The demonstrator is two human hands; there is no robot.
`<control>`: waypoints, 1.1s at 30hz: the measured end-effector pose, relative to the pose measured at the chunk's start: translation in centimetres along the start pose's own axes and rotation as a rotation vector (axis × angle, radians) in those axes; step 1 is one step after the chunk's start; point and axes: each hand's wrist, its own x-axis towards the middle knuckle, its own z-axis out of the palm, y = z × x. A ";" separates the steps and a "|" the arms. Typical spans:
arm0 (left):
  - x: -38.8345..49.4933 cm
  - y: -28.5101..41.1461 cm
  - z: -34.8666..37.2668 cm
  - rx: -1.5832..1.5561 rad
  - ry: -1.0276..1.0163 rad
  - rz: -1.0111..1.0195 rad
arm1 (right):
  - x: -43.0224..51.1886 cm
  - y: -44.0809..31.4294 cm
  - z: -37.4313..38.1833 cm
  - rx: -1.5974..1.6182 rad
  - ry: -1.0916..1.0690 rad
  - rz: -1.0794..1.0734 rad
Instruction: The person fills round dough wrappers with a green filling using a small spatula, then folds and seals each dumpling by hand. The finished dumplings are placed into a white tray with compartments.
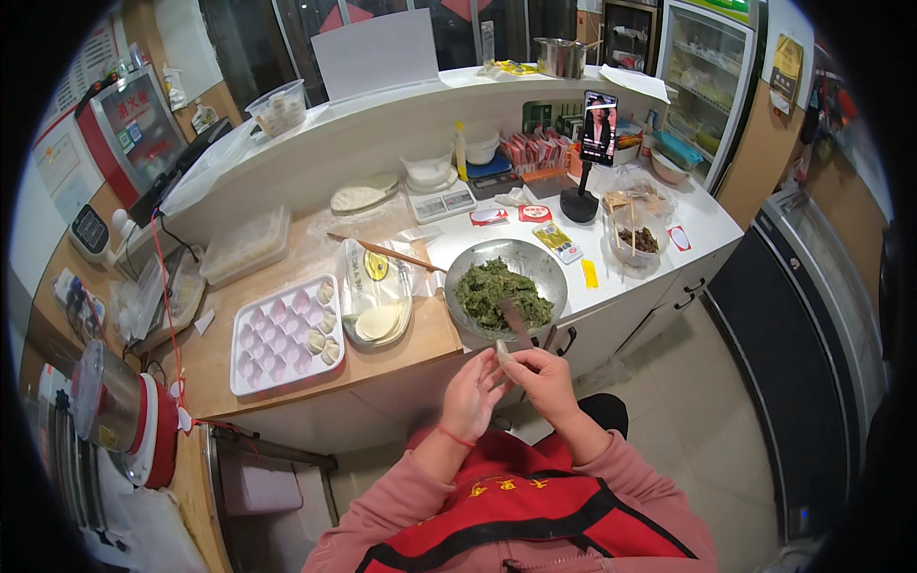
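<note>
Between finger and thumb my right hand (pixel 548 387) pinches a small pale dough wrapper (pixel 504 352), folded over. My left hand (pixel 467 397) is close beside it, fingers partly spread; whether its fingertips grip the dough is unclear. Just beyond both hands, a steel bowl (pixel 458 268) holds chopped green filling (pixel 494 286). A flat spatula (pixel 512 319) leans in the filling, its lower end running behind my right hand. Round wrappers (pixel 380 322) lie stacked on a printed plastic bag (pixel 362 272). To their left, a white compartment tray (pixel 247 379) carries several dumplings (pixel 324 322) along its right side.
A thin wooden rolling pin (pixel 387 252) touches the bowl's left side. Behind are a kitchen scale (pixel 440 204) and a phone (pixel 600 129) on a stand. At right sits a food container with chopsticks (pixel 634 240). A red-based appliance (pixel 154 430) stands at far left.
</note>
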 end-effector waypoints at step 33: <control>1.1 -3.6 0.3 -0.135 0.305 0.074 | 6.2 -3.2 -14.4 -0.938 -0.183 -0.266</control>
